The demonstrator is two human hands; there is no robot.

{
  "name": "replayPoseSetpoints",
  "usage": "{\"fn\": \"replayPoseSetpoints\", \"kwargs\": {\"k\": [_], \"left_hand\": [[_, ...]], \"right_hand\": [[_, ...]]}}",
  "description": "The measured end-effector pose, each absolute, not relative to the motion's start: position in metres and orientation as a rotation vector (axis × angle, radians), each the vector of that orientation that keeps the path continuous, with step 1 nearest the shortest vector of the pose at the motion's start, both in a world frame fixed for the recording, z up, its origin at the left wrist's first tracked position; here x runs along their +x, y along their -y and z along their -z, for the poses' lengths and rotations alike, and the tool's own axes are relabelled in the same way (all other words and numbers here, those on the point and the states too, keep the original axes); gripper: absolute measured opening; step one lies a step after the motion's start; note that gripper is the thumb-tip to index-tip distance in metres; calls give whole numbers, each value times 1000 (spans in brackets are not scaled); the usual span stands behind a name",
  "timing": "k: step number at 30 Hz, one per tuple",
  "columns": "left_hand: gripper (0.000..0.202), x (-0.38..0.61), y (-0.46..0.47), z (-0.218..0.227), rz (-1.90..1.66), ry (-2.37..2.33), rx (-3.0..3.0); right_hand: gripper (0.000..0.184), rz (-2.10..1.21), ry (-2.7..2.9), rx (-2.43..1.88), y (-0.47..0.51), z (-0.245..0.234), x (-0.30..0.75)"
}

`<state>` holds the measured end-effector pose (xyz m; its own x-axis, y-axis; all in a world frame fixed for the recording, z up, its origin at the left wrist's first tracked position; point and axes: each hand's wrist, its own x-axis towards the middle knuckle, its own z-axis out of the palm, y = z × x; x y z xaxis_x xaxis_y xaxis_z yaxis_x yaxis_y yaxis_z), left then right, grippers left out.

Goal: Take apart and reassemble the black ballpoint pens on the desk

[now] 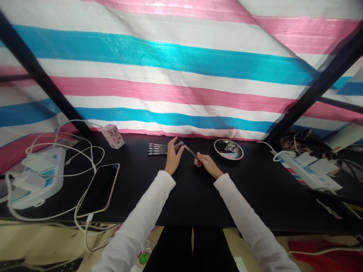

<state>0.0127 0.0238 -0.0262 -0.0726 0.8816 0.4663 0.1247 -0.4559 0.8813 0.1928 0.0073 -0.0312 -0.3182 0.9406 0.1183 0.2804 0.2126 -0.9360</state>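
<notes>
A slim pen point(189, 150) with a clear barrel and dark ends slants between my two hands above the black table. My right hand point(208, 164) is closed on its lower end, thumb and fingers pinching it. At the upper end is my left hand point(172, 155), its thumb and fingers curved around the tip; the exact contact is partly hidden. Just left of that hand, several similar pens point(157, 149) lie side by side in a stack. To the right of my right hand stands a round metal bowl point(241, 154) with small dark and clear pen parts point(227, 146) in it.
On the left lie a phone point(99, 190) with a charging cable, a white power strip point(52, 177) and looped white cables. A small pink box point(112, 136) stands behind them. Another power strip point(314, 173) sits at the right. A striped sheet point(181, 87) hangs behind the table.
</notes>
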Motion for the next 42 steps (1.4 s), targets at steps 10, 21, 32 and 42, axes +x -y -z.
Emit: {"fn": "replayPoseSetpoints", "kwargs": {"k": [10,21,32,42], "left_hand": [[24,22,-14,16,-1217,-571,609],[51,7,-13,21,-1077,-372,398],[39,9,-15,23,-1116,-340,118],[31,10,-15,20,-1119,-234,37]], "right_hand": [[60,-1256,1867,-1108,0,25,181],[59,-1257,1845,-1130,-1,29,180],[60,-1255,1838,-1151,0,27,179],[61,-1253,1850,-1164,0,27,180]]}}
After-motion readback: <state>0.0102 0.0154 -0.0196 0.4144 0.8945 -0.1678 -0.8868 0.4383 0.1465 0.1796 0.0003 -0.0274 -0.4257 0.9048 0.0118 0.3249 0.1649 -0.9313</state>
